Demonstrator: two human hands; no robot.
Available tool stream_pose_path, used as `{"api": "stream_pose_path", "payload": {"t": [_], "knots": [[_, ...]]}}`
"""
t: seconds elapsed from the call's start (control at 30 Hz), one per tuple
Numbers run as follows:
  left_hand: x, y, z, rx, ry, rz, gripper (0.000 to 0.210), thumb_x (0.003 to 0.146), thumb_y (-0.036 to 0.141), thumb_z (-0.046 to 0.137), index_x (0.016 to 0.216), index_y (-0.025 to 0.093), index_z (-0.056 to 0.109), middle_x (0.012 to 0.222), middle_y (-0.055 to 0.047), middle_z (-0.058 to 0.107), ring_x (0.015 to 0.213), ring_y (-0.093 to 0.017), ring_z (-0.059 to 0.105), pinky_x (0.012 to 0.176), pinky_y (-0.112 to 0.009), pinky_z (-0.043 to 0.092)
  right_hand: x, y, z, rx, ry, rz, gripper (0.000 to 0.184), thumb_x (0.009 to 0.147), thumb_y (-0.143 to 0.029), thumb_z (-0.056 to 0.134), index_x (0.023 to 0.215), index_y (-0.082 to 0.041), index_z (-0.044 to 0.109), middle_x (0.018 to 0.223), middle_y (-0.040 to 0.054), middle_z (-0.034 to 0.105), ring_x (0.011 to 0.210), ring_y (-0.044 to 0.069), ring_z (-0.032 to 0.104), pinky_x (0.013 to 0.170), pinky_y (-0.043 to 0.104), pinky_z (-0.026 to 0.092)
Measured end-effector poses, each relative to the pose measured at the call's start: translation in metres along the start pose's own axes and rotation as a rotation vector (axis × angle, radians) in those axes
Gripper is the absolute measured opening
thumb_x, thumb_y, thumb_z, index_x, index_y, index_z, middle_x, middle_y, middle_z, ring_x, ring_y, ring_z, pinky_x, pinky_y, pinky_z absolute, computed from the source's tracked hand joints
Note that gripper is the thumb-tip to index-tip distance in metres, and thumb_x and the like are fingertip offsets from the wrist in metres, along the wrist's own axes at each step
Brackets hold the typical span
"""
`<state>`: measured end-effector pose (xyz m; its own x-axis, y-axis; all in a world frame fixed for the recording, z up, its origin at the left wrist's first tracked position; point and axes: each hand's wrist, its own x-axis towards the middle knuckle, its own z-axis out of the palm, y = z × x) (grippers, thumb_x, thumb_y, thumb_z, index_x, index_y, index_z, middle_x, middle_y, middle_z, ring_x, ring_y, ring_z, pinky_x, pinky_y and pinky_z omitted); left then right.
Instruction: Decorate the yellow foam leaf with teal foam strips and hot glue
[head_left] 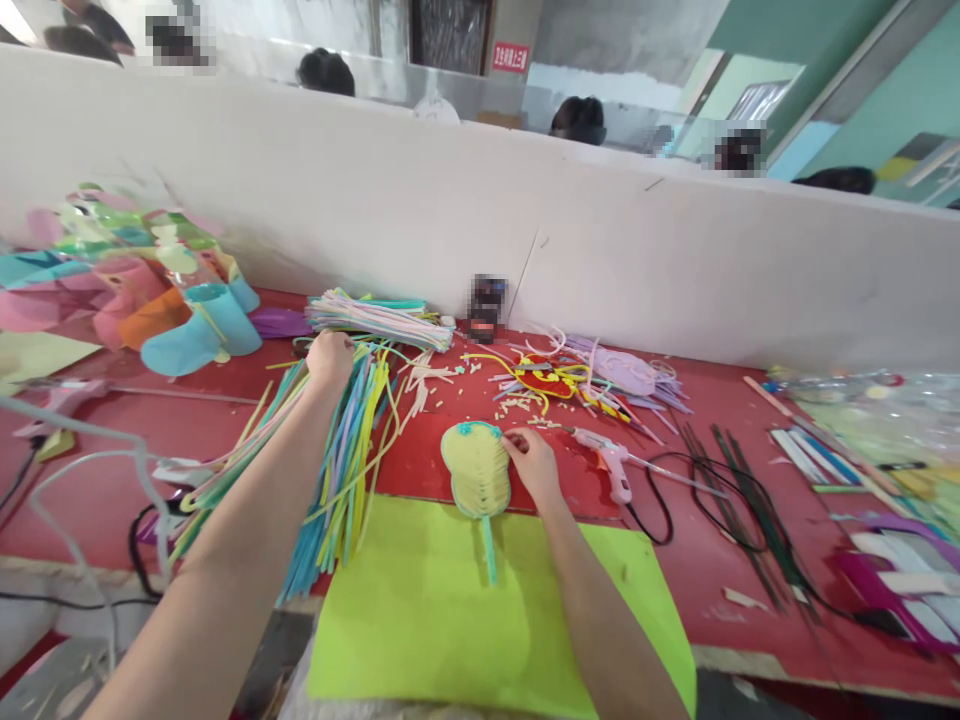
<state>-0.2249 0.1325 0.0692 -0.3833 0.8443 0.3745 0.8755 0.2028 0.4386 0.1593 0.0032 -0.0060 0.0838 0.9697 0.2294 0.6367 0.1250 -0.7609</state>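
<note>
A pale yellow fan-shaped craft point(477, 470) with blue-green edging and a turquoise stem stands out in front of me, its stem over a lime-green sheet point(420, 620). Small turquoise bits sit along its top edge. My right hand point(534, 462) pinches the craft's upper right edge with thumb and fingers. Over at the left, my left hand point(330, 358) is closed among the pipe cleaners point(356, 420), at the top of a long loose bundle in blue, yellow and lilac. Its fingertips are hidden, so what they hold does not show.
A pink glue gun point(616, 468) with a black cord lies right of the craft. Behind are a second bundle of pipe cleaners point(382, 318) and a lilac craft piece point(626, 368). Colourful felt boots point(202, 330) stand far left. A white partition point(360, 190) closes the table's back.
</note>
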Motion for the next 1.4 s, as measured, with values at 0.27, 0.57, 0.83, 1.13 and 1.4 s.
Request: {"api": "stream_pose_path", "payload": {"t": [0.27, 0.57, 0.83, 1.13, 1.4], "knots": [[-0.039, 0.002, 0.026, -0.16, 0.171, 0.055, 0.026, 0.084, 0.024, 0.046, 0.102, 0.017, 0.064, 0.098, -0.007, 0.067, 0.092, -0.02, 0.061, 0.086, -0.028, 0.045, 0.018, -0.05, 0.01, 0.02, 0.177, -0.138, 0.03, 0.091, -0.042, 0.044, 0.095, -0.021, 0.065, 0.095, 0.0092, 0.067, 0.083, 0.02, 0.061, 0.079, 0.033, 0.046], [-0.05, 0.003, 0.038, -0.399, 0.081, 0.213, 0.018, 0.081, 0.024, 0.053, 0.095, 0.019, 0.064, 0.095, -0.005, 0.066, 0.09, -0.018, 0.062, 0.088, -0.031, 0.046, 0.106, -0.132, 0.108, 0.218, -0.157, -0.228, 0.015, 0.086, -0.032, 0.056, 0.091, -0.025, 0.069, 0.089, 0.0012, 0.072, 0.081, 0.018, 0.066, 0.076, 0.029, 0.049], [-0.046, -0.002, 0.038, -0.454, 0.051, 0.169, 0.022, 0.079, 0.02, 0.055, 0.101, 0.019, 0.06, 0.114, -0.009, 0.058, 0.084, -0.016, 0.065, 0.084, -0.03, 0.049, 0.135, -0.164, 0.186, 0.166, -0.241, -0.242, 0.021, 0.086, -0.034, 0.061, 0.088, -0.015, 0.069, 0.081, 0.0007, 0.072, 0.079, 0.016, 0.064, 0.076, 0.027, 0.047], [-0.042, -0.006, 0.043, -0.446, -0.002, 0.21, 0.027, 0.078, 0.024, 0.055, 0.104, 0.018, 0.061, 0.099, -0.007, 0.066, 0.088, -0.018, 0.064, 0.086, -0.032, 0.047, 0.134, -0.168, 0.191, 0.128, -0.111, -0.234, 0.008, 0.083, -0.023, 0.062, 0.078, -0.017, 0.065, 0.085, 0.0004, 0.064, 0.081, 0.015, 0.059, 0.077, 0.025, 0.045], [-0.04, -0.014, 0.043, -0.4, -0.014, 0.252, 0.021, 0.079, 0.024, 0.053, 0.092, 0.018, 0.069, 0.093, -0.005, 0.069, 0.088, -0.018, 0.063, 0.086, -0.029, 0.047, 0.145, -0.119, 0.102, 0.151, 0.212, -0.053, 0.023, 0.091, -0.037, 0.044, 0.083, -0.019, 0.056, 0.086, 0.006, 0.064, 0.084, 0.019, 0.059, 0.081, 0.031, 0.044]]}}
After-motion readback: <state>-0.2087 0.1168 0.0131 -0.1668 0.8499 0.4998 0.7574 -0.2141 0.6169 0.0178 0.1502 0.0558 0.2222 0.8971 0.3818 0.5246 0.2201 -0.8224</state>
